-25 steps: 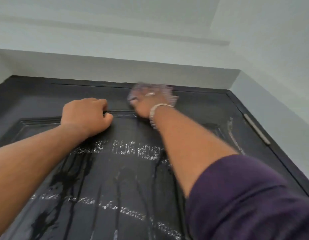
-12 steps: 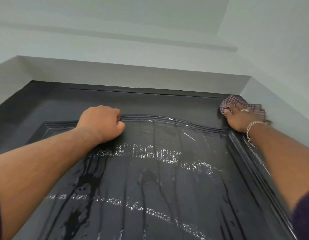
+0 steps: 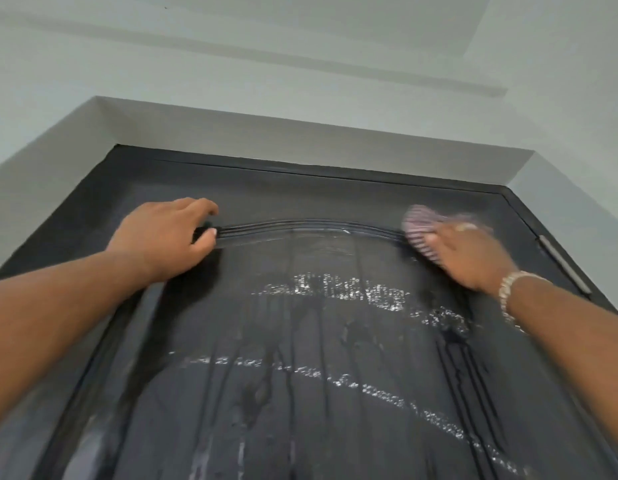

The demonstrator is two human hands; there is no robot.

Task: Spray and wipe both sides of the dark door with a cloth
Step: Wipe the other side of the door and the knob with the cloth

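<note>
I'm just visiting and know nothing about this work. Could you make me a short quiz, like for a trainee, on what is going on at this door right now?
1. True or false: the cloth is under the left hand.
2. Which part of the dark door does the cloth touch? A) the bottom edge B) the curved moulding near the top C) the hinge
3. Fill in: the white streaks of foam lie ___ both hands.

Key: 1. false, it is under the right hand; 2. B; 3. below.
</note>
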